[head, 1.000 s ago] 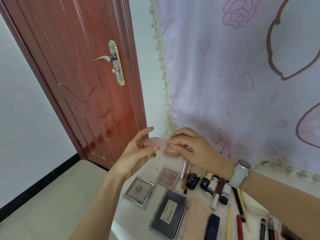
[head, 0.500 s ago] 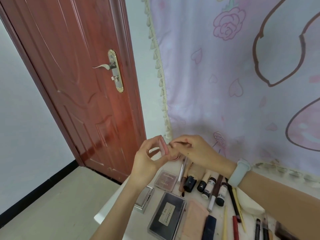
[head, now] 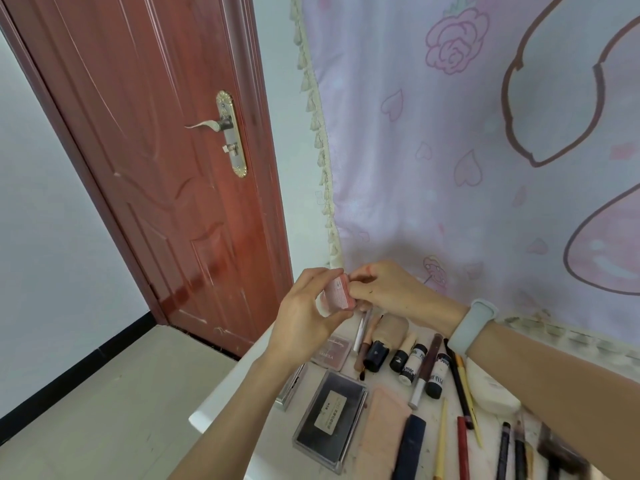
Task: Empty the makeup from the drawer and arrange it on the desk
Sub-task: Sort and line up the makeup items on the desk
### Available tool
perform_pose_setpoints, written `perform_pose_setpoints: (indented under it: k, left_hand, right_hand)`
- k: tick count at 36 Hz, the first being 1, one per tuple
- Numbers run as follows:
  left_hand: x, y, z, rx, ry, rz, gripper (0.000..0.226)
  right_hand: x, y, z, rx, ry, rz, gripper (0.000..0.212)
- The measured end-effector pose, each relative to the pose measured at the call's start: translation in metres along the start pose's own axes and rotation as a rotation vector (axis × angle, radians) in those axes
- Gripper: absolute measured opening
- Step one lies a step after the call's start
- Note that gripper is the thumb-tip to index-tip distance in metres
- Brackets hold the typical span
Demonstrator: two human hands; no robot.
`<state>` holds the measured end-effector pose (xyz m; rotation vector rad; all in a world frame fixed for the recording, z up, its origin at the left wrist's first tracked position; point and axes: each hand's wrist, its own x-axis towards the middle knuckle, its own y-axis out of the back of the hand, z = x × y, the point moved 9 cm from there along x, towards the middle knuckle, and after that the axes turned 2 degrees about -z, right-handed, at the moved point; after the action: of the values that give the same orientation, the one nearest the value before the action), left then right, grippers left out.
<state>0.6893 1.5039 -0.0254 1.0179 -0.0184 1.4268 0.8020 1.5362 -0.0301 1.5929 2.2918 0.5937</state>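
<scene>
Fingers of the left hand (head: 304,320) and right hand (head: 388,289) pinch a small pink compact (head: 337,296), lifted above the desk (head: 225,407) edge. Behind the left wrist, a silver palette (head: 292,384) is mostly hidden; its lid can't be read.

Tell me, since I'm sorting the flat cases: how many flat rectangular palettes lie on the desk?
3, maybe more hidden. The pink palette lies under the left hand, the silver palette is mostly hidden by that wrist, and the black palette lies nearest the camera.
</scene>
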Motion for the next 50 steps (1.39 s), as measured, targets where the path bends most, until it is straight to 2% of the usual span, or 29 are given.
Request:
perform_pose_setpoints:
  k: [4,7,13,18,23,27,31,33,39,46,50]
  left_hand:
    - [0.000,-0.001,-0.009,-0.129,0.069,0.007,0.059]
    - [-0.002,0.000,-0.020,-0.246,0.154,0.016,0.057]
    - [-0.009,-0.007,-0.048,-0.601,0.342,-0.021,0.051]
    - [-0.019,-0.014,-0.082,-0.772,0.504,-0.037,0.061]
    - [-0.017,-0.014,-0.101,-0.485,0.474,-0.105,0.050]
    - [-0.017,-0.022,-0.120,-0.158,0.486,-0.219,0.056]
    - [-0.012,-0.031,-0.137,0.040,0.467,-0.333,0.062]
    - [-0.009,-0.034,-0.145,0.081,0.479,-0.370,0.064]
    - [-0.007,-0.046,-0.165,0.175,0.536,-0.462,0.064]
    - [-0.007,-0.059,-0.178,0.306,0.558,-0.561,0.065]
    - [-0.007,-0.060,-0.178,0.319,0.561,-0.557,0.071]
  right_hand:
    - [0.003,-0.001,0.004,0.030,-0.049,0.001,0.012]
    - [0.003,-0.001,0.011,0.140,-0.116,-0.025,0.013]
    - [0.002,0.002,0.029,0.289,-0.270,0.018,0.006]
    - [0.005,0.006,0.048,0.377,-0.370,0.072,0.011]
    - [0.009,0.001,0.060,0.385,-0.414,0.092,0.012]
    - [0.013,-0.006,0.073,0.373,-0.448,0.140,0.008]
    - [0.018,-0.017,0.084,0.387,-0.484,0.196,0.008]
    - [0.021,-0.020,0.089,0.389,-0.498,0.225,0.006]
    - [0.033,-0.024,0.097,0.367,-0.480,0.296,0.018]
    - [0.035,-0.021,0.111,0.345,-0.481,0.332,0.009]
    - [0.033,-0.018,0.111,0.326,-0.454,0.339,0.018]
